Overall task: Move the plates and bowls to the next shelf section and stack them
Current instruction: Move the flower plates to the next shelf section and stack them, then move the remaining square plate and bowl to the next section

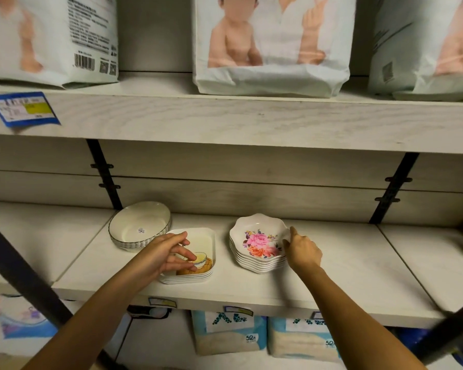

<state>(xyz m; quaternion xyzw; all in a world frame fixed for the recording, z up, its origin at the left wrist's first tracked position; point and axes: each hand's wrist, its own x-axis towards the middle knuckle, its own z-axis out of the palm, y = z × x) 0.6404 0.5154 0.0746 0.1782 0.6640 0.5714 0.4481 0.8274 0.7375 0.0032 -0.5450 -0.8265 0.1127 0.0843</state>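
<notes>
**A:** Which step is this?

**B:** The start of a pick, I'd judge. Nothing has been lifted. All three piles sit on the middle section of the shelf (345,276). The stack of round bowls (139,225) is at the back left and the stack of square plates (202,240) is just in front of it. The stack of flowered plates (257,244) is to the right, apart from both.

**A:** And the hands?

**B:** The left hand (169,253) lies over the square plates with its fingers stretched and slightly spread across the top plate. They are released and closed on nothing. The right hand (304,252) is against the right flank of the flowered plates, one finger pointing up along the rim. The rest are tucked behind, so I cannot tell whether they are grasping.

**A:** What does the next move need?

**B:** Probably fingers under a pile's lowest rim. Then lift it whole and carry it level to the neighbouring section, since a tilt could let the top plates slide.

**A:** Which way do they face?

**B:** All are hollow side up, with each pile's axis upright. The bowls and flowered plates are roundish, with no long axis. The square plates are nearly equal-sided, their edges roughly in line with the shelf front.
</notes>
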